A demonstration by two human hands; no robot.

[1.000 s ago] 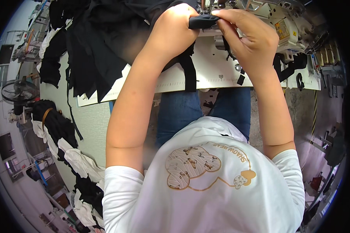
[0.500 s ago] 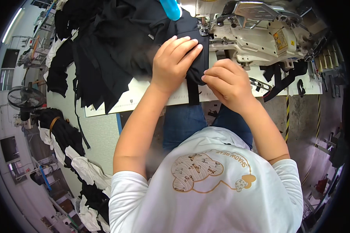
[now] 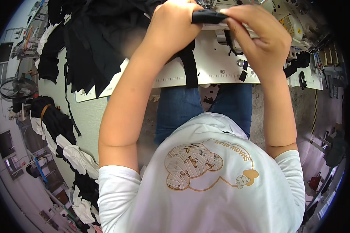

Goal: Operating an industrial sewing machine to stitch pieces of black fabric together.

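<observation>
Black cloth [image 3: 101, 42], with ragged-looking edges, is spread over the left part of the white table. A narrow folded piece of it [image 3: 208, 16] is stretched between my two hands, raised in front of the sewing machine [image 3: 293, 21]. My left hand [image 3: 173, 29] is closed round the left part of that fold, its fingertips partly hidden. My right hand [image 3: 264, 37] pinches the right end between thumb and fingers. Below my left hand, a black strip [image 3: 188, 68] hangs over the table's front edge. The machine's needle area is mostly hidden behind my hands.
Ruler marks line the white table's [image 3: 214, 77] front edge. Small dark scraps [image 3: 244, 72] and a black loop [image 3: 302, 79] lie on its right part. A heap of black and white garments [image 3: 79, 155] is at the left, beside a standing fan [image 3: 16, 88].
Both hands have moved away from me and upward in the picture. The cloth edge that lay flat by the machine is now lifted and folded between them. My left hand has gone from flat to gripping.
</observation>
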